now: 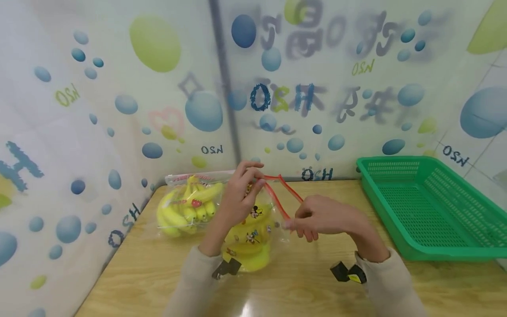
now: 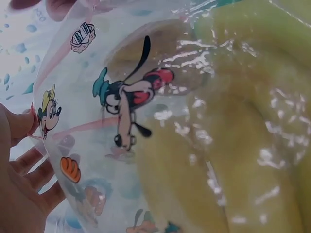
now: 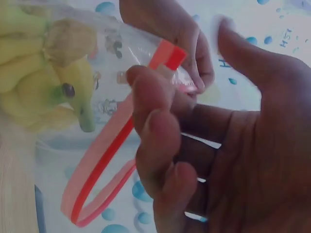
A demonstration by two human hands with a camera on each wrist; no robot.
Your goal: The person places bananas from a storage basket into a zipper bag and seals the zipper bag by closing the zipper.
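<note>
A clear zip bag printed with cartoon figures stands on the table with yellow bananas inside. A brownish rounded thing shows among them in the right wrist view. Red zip strips line the bag's mouth, spread into a loop. My left hand pinches the mouth's left part, thumb on the near side and fingers behind. At the other end, my right hand touches the strip; its fingers overlap the strip, while the thumb is raised away from them.
Left of the held bag lies a second clear bag with bananas. A green plastic basket stands at the right of the wooden table. Behind is a wall covering with blue and green bubbles.
</note>
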